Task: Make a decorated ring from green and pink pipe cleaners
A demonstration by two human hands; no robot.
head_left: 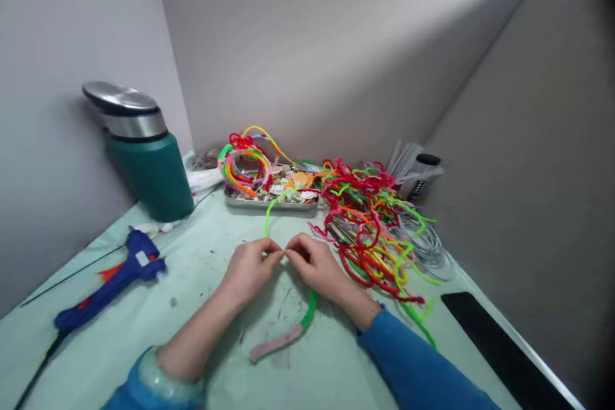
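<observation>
My left hand (255,267) and my right hand (314,264) meet fingertip to fingertip in front of me, each in a pinch. A thin bright green pipe cleaner (268,221) rises from behind my left fingers and arcs toward the tray and the tangled pile, where a red stretch follows. Below my right hand a thicker wrapped strand curves down, with a green part (310,311) and a dusty pink end (276,343) resting on the table. Only a tiny yellowish bit shows between the fingertips; how the strands join there is hidden by my fingers.
A blue glue gun (108,285) with its cord lies left, near a green bottle (148,170). Behind my hands stands a metal tray (273,204) of small pieces, with coiled pipe cleaners (245,170) on it. Right are tangled pipe cleaners (365,224), grey wire (425,246) and a black slab (500,346).
</observation>
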